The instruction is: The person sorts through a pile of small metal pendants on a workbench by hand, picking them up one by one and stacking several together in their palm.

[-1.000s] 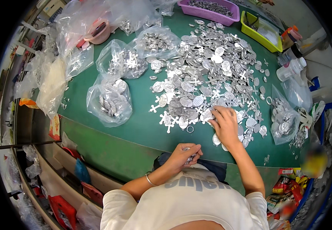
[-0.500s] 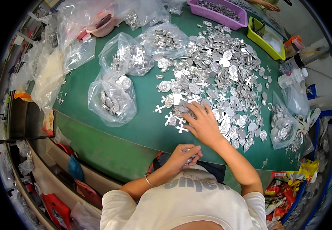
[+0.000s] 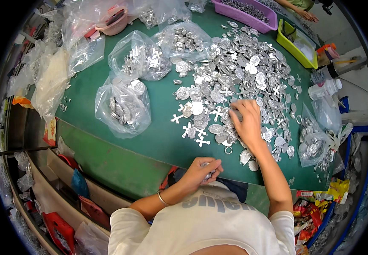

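Over a wide heap of silver-coloured metal medals [image 3: 218,95] reaches my right hand [image 3: 248,123], palm down. Its fingers are bent and touch the heap, with thumb and forefinger apart; a grey oval medal [image 3: 237,114] shows in the gap between them. Small metal crosses [image 3: 202,141] lie mixed in along the heap's near left side. Close to my body, just off the table's front edge, my left hand [image 3: 196,175] is closed around several medals [image 3: 208,166], partly hidden by its fingers.
Clear plastic bags of metal pieces [image 3: 122,108] stand left of the heap, another bag [image 3: 313,142] right. Behind are a purple basket [image 3: 252,19], a green basket [image 3: 294,49] and a pink bowl [image 3: 112,27]. A white bottle [image 3: 325,89] lies right. Another person's hand [image 3: 307,15] shows far right.
My right hand has moved right and slightly away across the heap, uncovering medals and a cross where it was. Its fingers have drawn closer together. My left hand has stayed nearly still.
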`<move>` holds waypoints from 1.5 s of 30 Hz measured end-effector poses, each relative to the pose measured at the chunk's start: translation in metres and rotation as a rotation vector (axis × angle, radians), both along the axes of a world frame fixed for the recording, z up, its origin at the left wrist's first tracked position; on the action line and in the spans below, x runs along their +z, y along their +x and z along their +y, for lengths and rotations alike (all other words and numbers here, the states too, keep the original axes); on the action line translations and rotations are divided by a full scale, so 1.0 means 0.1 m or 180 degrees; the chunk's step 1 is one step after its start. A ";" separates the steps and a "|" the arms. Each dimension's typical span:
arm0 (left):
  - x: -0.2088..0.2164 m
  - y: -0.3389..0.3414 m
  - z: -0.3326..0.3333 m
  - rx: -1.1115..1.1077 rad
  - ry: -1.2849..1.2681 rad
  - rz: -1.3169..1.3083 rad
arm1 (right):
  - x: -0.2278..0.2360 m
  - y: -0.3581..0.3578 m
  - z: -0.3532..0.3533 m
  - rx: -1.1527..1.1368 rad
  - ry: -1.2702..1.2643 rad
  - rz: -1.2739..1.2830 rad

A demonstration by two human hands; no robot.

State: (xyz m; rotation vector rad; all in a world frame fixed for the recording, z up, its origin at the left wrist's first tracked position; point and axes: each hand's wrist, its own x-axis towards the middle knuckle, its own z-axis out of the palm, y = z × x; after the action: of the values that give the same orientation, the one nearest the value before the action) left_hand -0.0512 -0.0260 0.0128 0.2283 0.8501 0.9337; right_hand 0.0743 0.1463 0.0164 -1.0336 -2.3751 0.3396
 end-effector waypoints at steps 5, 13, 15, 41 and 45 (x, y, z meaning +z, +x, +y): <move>0.03 0.03 0.01 0.0089 0.0042 -0.0049 | -0.03 -0.11 0.19 0.0178 0.0304 -0.0961; -0.02 0.02 0.04 0.0592 0.0075 -0.0388 | 0.03 0.30 -0.23 0.0096 -0.4817 0.3225; -0.03 0.01 0.05 0.0614 0.0094 -0.0347 | 0.03 0.42 -0.29 0.0267 -0.5453 0.3945; -0.05 0.08 0.00 0.0520 -0.0040 -0.0394 | 0.09 0.48 -0.76 -0.0252 -0.0241 -0.0227; 0.02 0.12 0.03 0.0451 -0.0080 -0.0269 | -0.02 0.39 -0.96 -0.0114 -0.0432 -0.0782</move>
State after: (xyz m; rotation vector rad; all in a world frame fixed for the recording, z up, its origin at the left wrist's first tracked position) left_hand -0.0392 -0.0234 0.0147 0.1069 0.8070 1.0569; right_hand 0.1137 0.0498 0.0144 -1.2416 -2.5757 0.3844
